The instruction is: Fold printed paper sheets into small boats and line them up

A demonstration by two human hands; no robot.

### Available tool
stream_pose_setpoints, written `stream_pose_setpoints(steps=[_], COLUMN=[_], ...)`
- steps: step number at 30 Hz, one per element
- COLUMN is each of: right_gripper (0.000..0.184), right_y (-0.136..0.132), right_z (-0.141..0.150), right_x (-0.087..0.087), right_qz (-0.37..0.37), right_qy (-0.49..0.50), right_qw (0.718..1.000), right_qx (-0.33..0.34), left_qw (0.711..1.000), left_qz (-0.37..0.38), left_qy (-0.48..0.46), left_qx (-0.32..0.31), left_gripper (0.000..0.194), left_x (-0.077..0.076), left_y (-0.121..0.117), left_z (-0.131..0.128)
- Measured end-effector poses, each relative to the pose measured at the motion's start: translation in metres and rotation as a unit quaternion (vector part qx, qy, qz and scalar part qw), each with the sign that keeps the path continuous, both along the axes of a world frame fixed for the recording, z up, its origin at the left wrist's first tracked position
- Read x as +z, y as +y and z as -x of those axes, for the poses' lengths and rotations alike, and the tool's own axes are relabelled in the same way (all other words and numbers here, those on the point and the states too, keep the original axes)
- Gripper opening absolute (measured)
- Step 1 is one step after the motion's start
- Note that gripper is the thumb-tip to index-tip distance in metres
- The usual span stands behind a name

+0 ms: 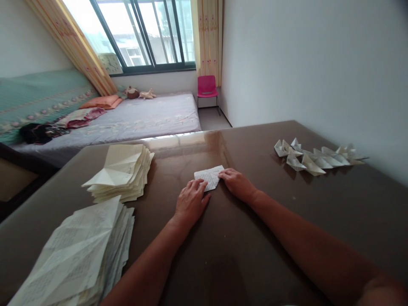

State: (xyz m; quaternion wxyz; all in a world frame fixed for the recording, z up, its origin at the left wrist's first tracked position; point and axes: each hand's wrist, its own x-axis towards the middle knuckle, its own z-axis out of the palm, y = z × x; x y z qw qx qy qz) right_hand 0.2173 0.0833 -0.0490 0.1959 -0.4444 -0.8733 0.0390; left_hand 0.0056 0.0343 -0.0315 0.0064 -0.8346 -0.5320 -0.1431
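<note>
A small folded sheet of paper (211,176) with writing on it lies on the brown table, between my hands. My left hand (191,199) rests over its lower left part, fingers stretched out and slightly bent, the thumb apart near the table. At the paper's right edge, my right hand (237,182) pinches the corner between thumb and fingers. The other fingers of that hand are curled in. Part of the paper is hidden under the left fingertips.
Creased paper stacks, one cream (123,170) and one whiter (76,250), stand on the table's left. Several folded paper boats (314,159) sit at the right near the wall. Beyond the table (178,272) are a bed (165,112) and a pink chair (207,87).
</note>
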Motion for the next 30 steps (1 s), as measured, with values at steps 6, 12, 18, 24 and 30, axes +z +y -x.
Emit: stream_pose_setpoints(steps=[6, 12, 18, 24, 30], right_gripper=[0.031, 0.027, 0.02, 0.015, 0.014], right_y=[0.002, 0.004, 0.005, 0.008, 0.006], right_z=[0.0, -0.003, -0.008, -0.015, -0.015], right_x=[-0.002, -0.006, -0.003, 0.003, 0.007], right_qz=[-0.005, 0.012, 0.024, 0.092, 0.115], right_qy=[0.026, 0.083, 0.143, 0.155, 0.143], right_qw=[1.0, 0.996, 0.987, 0.974, 0.974], right_qx=[0.003, 0.019, 0.076, 0.135, 0.132], left_qw=[0.996, 0.994, 0.986, 0.985, 0.983], left_qz=[-0.059, -0.083, -0.007, 0.058, 0.076], left_qy=[0.071, 0.029, -0.024, -0.147, -0.167], left_qx=[-0.009, -0.06, -0.167, -0.067, 0.019], left_gripper=[0.033, 0.019, 0.024, 0.026, 0.021], left_x=[0.002, 0.002, 0.002, -0.01, -0.014], left_y=[0.0, 0.001, -0.003, 0.008, 0.012], left_z=[0.003, 0.004, -0.002, 0.0, -0.008])
